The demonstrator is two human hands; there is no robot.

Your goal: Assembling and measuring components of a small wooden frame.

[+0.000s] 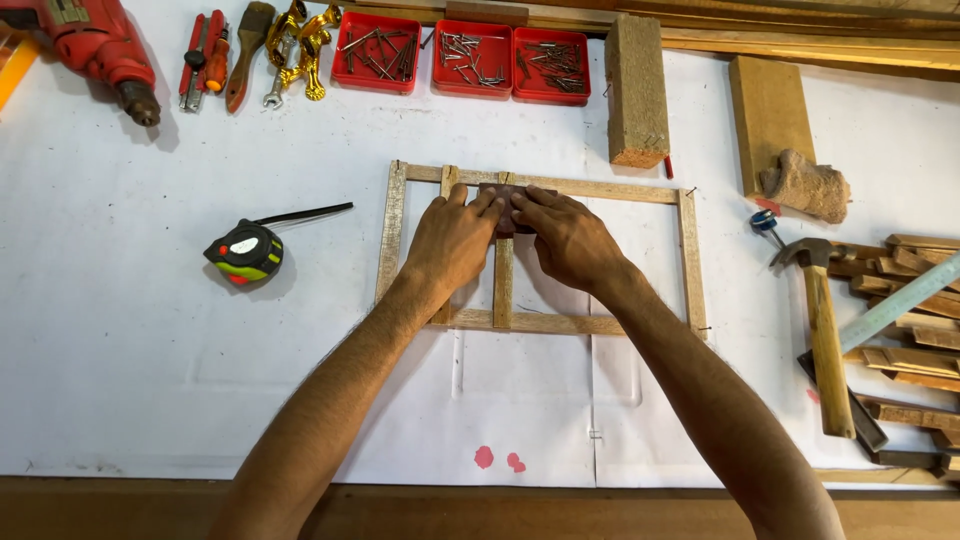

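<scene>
A dark reddish sanding piece (505,200) was pressed flat by the left hand (452,240) and right hand (570,238), fingers extended, onto the wooden frame (690,250) at its far rail. The frame could be shifted if pressure were uneven.

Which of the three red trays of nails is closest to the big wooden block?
The rightmost red tray. It sits right beside the upright wooden block at the table's back edge, while the middle tray and left tray lie farther left, toward the hand tools.
</scene>
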